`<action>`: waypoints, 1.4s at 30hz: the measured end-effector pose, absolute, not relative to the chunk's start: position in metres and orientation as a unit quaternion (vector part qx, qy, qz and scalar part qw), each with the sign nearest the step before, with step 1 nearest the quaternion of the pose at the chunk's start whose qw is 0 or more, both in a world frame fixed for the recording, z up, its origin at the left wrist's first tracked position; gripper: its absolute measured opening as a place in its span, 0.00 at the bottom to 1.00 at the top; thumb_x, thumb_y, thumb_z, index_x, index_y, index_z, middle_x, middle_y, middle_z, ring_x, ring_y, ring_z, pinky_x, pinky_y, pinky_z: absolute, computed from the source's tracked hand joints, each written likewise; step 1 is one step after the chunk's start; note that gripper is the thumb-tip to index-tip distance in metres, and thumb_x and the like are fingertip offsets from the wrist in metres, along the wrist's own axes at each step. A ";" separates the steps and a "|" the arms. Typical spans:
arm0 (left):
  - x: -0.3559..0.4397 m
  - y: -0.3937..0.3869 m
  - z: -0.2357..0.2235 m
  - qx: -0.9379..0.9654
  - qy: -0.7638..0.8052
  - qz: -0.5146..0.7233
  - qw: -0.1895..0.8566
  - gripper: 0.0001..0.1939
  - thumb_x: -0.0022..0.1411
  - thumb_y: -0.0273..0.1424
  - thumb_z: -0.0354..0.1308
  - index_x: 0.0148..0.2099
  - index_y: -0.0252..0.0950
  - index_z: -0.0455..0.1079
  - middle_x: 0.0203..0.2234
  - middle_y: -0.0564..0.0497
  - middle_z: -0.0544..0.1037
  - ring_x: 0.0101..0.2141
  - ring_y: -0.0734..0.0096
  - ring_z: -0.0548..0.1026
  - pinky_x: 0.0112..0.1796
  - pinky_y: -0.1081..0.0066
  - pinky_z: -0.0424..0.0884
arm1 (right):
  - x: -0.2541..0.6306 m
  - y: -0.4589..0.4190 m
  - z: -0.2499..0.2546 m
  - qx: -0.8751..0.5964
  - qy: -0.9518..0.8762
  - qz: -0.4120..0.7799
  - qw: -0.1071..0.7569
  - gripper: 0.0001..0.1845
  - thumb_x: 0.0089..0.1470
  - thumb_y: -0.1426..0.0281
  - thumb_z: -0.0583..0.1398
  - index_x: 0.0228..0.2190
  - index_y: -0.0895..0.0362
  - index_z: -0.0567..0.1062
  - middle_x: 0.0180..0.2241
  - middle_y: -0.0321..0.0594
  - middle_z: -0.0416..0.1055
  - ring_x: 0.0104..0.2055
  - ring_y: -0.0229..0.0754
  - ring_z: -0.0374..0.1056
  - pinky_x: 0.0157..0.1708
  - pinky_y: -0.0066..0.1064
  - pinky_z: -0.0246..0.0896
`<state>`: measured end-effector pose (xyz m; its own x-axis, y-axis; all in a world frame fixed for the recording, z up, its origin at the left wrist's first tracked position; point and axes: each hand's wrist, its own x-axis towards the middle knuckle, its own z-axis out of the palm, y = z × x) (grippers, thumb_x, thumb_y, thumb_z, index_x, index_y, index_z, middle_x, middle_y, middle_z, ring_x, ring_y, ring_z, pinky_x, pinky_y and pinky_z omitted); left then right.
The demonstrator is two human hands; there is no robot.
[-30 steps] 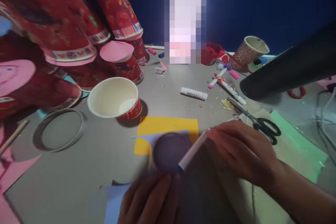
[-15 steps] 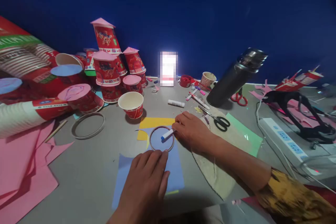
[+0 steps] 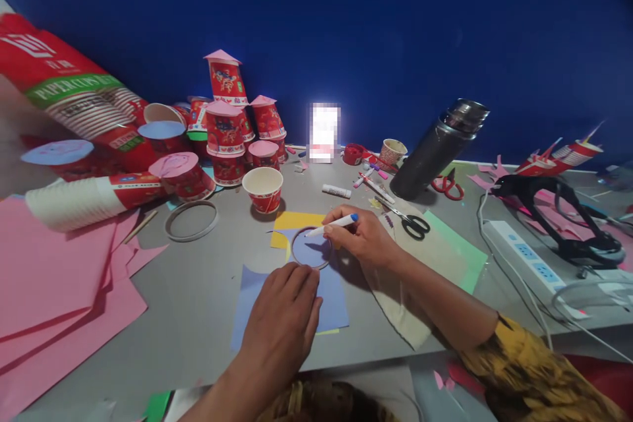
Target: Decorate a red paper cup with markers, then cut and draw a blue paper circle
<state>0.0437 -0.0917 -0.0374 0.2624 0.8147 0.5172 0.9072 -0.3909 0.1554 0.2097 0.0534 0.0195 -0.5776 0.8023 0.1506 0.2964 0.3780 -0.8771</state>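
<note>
Covering part of ring — left hand.

Looks like a craft workspace, arranged on a flat grey surface against a dark blue wall; cannot be narrowed to home, classroom or office. Shows in stacked red patterned paper cups, loose pink paper sheets, black-handled metal scissors and a slim white blue-ended marker.
</note>
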 end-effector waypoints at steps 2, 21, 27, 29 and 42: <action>0.044 -0.092 -0.037 -0.790 -0.544 -0.270 0.085 0.12 0.68 0.23 0.56 0.53 0.32 0.70 0.43 0.43 0.80 0.45 0.53 0.76 0.45 0.55 0.78 | 0.207 0.051 0.015 -0.367 -0.763 0.433 0.310 0.08 0.58 0.64 0.64 0.35 0.56 0.76 0.28 0.34 0.75 0.28 0.38 0.69 0.29 0.28 0.61; 0.040 -0.090 -0.041 -0.795 -0.519 -0.260 0.174 0.12 0.71 0.25 0.51 0.53 0.31 0.72 0.43 0.41 0.83 0.44 0.53 0.80 0.46 0.56 0.76 | 0.263 0.116 0.016 -0.506 -0.858 -0.056 0.072 0.15 0.73 0.65 0.56 0.42 0.57 0.82 0.48 0.50 0.81 0.53 0.48 0.75 0.54 0.35 0.67; 0.035 -0.091 -0.049 -0.804 -0.514 -0.235 0.185 0.14 0.71 0.27 0.55 0.56 0.31 0.72 0.47 0.40 0.83 0.47 0.52 0.81 0.48 0.54 0.76 | 0.256 0.163 0.014 -0.602 -0.794 -0.083 0.015 0.14 0.68 0.72 0.58 0.46 0.66 0.81 0.46 0.62 0.81 0.45 0.53 0.80 0.42 0.34 0.69; 0.034 -0.091 -0.050 -0.805 -0.514 -0.232 0.184 0.15 0.71 0.28 0.55 0.57 0.31 0.72 0.48 0.40 0.83 0.48 0.52 0.80 0.49 0.54 0.77 | 0.256 0.166 0.012 -0.604 -0.793 -0.082 0.003 0.13 0.67 0.74 0.58 0.43 0.65 0.82 0.43 0.60 0.82 0.45 0.52 0.81 0.42 0.33 0.69; 0.041 -0.092 -0.041 -0.787 -0.538 -0.275 0.124 0.12 0.69 0.25 0.56 0.52 0.30 0.73 0.44 0.39 0.84 0.45 0.51 0.80 0.47 0.53 0.79 | 0.240 0.076 0.030 -0.430 -0.698 0.493 0.290 0.13 0.56 0.62 0.65 0.42 0.52 0.73 0.20 0.28 0.73 0.20 0.37 0.67 0.23 0.26 0.59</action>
